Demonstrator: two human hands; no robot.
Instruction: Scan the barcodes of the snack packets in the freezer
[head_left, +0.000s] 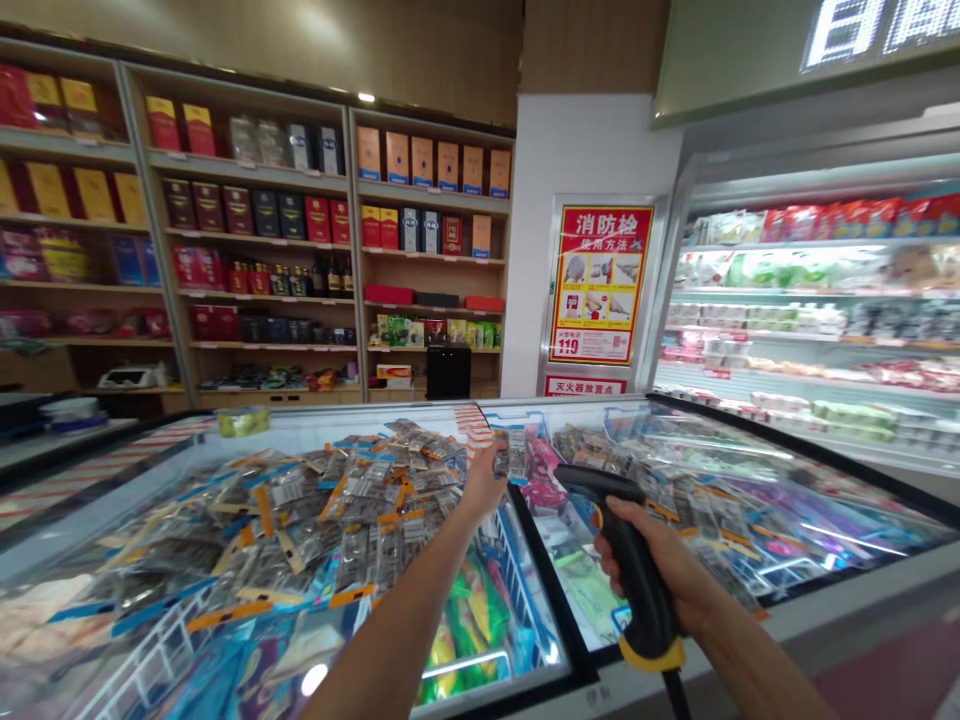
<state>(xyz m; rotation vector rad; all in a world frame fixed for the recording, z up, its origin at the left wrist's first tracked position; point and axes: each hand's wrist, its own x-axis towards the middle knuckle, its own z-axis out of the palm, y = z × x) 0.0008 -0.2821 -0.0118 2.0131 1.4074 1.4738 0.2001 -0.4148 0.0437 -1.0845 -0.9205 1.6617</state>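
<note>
My right hand [660,560] is wrapped round the handle of a black and yellow barcode scanner [634,545], its head pointing left and its cable running down. My left hand [487,478] reaches out over the freezer's glass top. Its fingers are closed on a small clear packet [514,455] with a printed label, held just left of the scanner's head. Left of that hand, a wide heap of similar packets [375,490] with blue and orange strips lies on the glass. More packets [697,500] are spread to the right, partly behind my right hand.
The chest freezer [551,600] has a black-framed sliding lid and bagged frozen goods beneath. A yellow-green pack [244,421] rests at its back left edge. Shelves of boxes [274,215] stand behind, a red fire-hydrant sign [602,285] on the wall, and a lit cooler [817,320] at right.
</note>
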